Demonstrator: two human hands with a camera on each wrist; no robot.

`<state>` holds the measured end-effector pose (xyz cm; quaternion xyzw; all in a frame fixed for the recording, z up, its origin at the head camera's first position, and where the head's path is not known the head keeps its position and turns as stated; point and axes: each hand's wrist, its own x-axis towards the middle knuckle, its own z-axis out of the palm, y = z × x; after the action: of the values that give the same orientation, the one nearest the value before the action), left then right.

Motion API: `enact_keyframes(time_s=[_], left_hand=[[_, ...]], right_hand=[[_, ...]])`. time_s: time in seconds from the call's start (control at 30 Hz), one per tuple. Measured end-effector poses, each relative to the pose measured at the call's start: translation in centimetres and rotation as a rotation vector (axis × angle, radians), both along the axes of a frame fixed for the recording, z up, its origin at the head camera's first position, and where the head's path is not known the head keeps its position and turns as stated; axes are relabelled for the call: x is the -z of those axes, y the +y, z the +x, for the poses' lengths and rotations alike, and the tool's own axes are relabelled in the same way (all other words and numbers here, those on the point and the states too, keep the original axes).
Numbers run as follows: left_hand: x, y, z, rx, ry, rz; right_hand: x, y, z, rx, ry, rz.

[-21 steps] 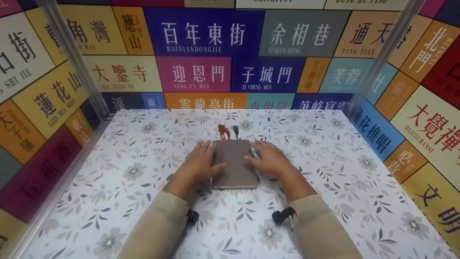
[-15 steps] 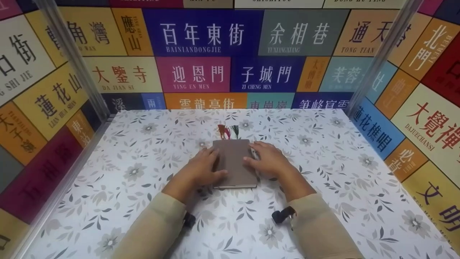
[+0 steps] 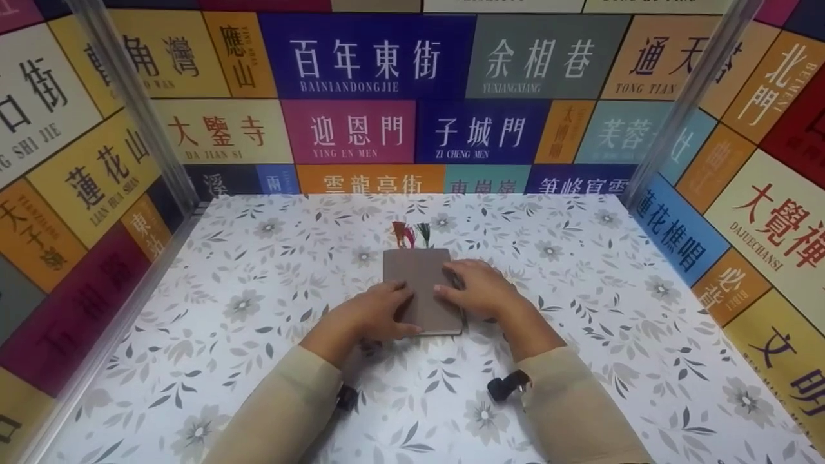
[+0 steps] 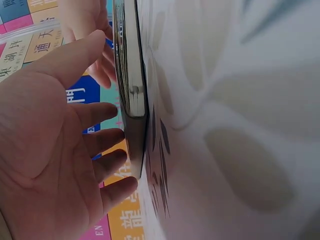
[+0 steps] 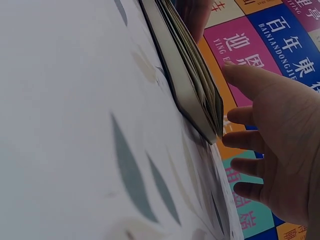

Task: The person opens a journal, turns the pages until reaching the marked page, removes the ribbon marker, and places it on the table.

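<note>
A closed brown book (image 3: 422, 267) lies flat on the table, with red, pink and green tassels (image 3: 422, 234) poking out beyond its far edge. My left hand (image 3: 374, 314) reaches over the near left part of the cover, fingers extended; the left wrist view shows the fingertips right at the cover (image 4: 134, 142). On the other side, my right hand (image 3: 483, 291) lies along the right edge, its thumb over the cover. In the right wrist view, loosely spread fingers (image 5: 245, 139) stand beside the book's page edges (image 5: 195, 75), and some pages look slightly fanned.
White floral-patterned paper covers the table (image 3: 258, 361). Panels with colourful Chinese lettering (image 3: 361, 58) rise at the back and both sides, meeting at clear corner strips (image 3: 138, 96). A dark wrist strap (image 3: 509, 386) shows at the right sleeve.
My left hand has slid from the book's left edge toward the near side and further over the cover. The right hand has barely shifted, and the book stays in place.
</note>
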<state>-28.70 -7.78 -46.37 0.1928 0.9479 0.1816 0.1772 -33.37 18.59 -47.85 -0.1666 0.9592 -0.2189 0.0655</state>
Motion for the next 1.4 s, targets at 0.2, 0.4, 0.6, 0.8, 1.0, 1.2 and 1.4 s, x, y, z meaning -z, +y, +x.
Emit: enact_keyframes(time_s=[0.2, 0.4, 0.6, 0.8, 1.0, 1.2, 1.4], left_hand=[[0.1, 0.2, 0.3, 0.020, 0.029, -0.016], [0.1, 0.5, 0.5, 0.003, 0.033, -0.016], [0.1, 0.6, 0.7, -0.001, 0.041, -0.023], [-0.1, 0.8, 0.6, 0.039, 0.129, -0.005], [-0.5, 0.4, 0.6, 0.052, 0.201, 0.010], [-1.0, -0.2, 1.0, 0.076, 0.297, 0.024], [-1.3, -0.8, 1.5, 0.099, 0.438, 0.027]], right_hand=[[0.1, -0.1, -0.1, -0.009, -0.005, -0.032], [0.1, 0.0, -0.2, -0.003, -0.026, -0.101], [-0.5, 0.0, -0.1, -0.011, -0.013, -0.136], [-1.6, -0.2, 0.0, -0.030, 0.025, -0.217], [-2.4, -0.6, 0.2, -0.030, 0.008, -0.306], [-2.6, -0.8, 0.3, -0.045, -0.020, -0.387], [-2.4, -0.6, 0.2, -0.085, 0.000, -0.457]])
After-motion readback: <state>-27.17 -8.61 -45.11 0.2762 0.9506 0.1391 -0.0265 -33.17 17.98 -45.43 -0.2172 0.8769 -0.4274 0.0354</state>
